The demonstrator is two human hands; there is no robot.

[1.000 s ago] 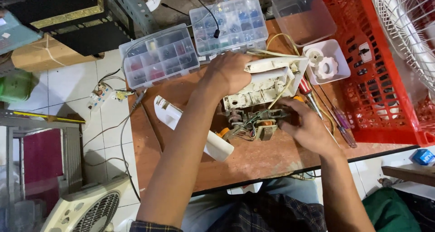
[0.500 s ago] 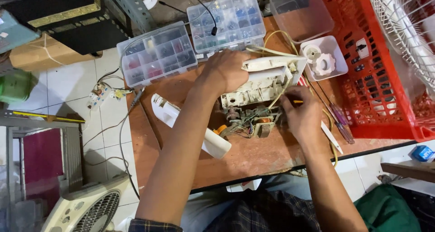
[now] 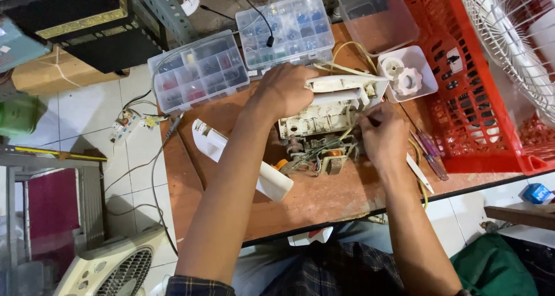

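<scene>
A dirty white plastic fan housing (image 3: pixel 324 115) with a small motor and wires (image 3: pixel 315 156) lies on the wooden table (image 3: pixel 324 206). My left hand (image 3: pixel 284 89) grips the housing's upper left end and holds it down. My right hand (image 3: pixel 383 135) sits at the housing's right side, fingers pinched on a thin tool or wire whose tip is hidden. A white curved plastic cover (image 3: pixel 243 160) lies loose to the left of the housing.
Two clear compartment boxes of small parts (image 3: pixel 196 70) (image 3: pixel 286 30) stand at the table's back. A white tray with plastic knobs (image 3: pixel 407 73), screwdrivers (image 3: pixel 428 151), a red crate (image 3: pixel 474 99) and a fan grille (image 3: pixel 514 41) are on the right. A fan base (image 3: pixel 113 267) stands on the floor.
My right hand has moved up from the motor to the housing's right side. My left hand stays on the housing, which has shifted slightly.
</scene>
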